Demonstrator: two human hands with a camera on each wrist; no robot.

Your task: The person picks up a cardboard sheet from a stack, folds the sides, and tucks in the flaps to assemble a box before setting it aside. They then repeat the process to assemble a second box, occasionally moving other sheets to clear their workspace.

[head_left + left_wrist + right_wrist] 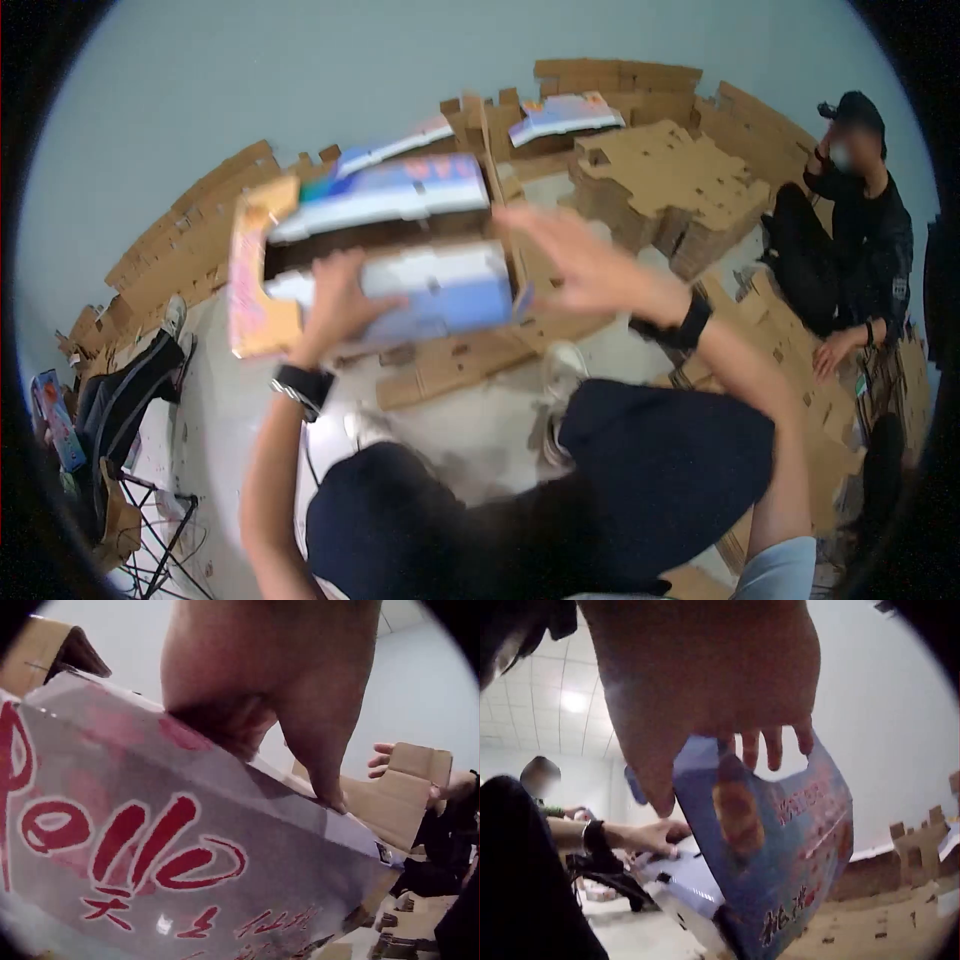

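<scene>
A printed cardboard box [430, 300] in blue, pink and white is held up in front of me, its top partly open with a dark gap between two white-edged flaps. My left hand [343, 300] grips the near flap, fingers over its edge into the gap and thumb on the outside. In the left wrist view, red lettering covers the box's side [150, 840]. At the right end of the box, my right hand [585, 265] is spread, thumb toward the near corner and straight fingers toward the far one. The right wrist view shows its fingertips [774, 754] behind the blue end panel [780, 840].
Flattened cardboard stacks [670, 175] stand at the back right, and more sheets [790, 370] lie to my right. Two printed pieces, one a blue panel [565, 115], lean near the wall. A seated person [860, 220] is at right; another person's legs [130, 390] and a folding stool [160, 520] are at left.
</scene>
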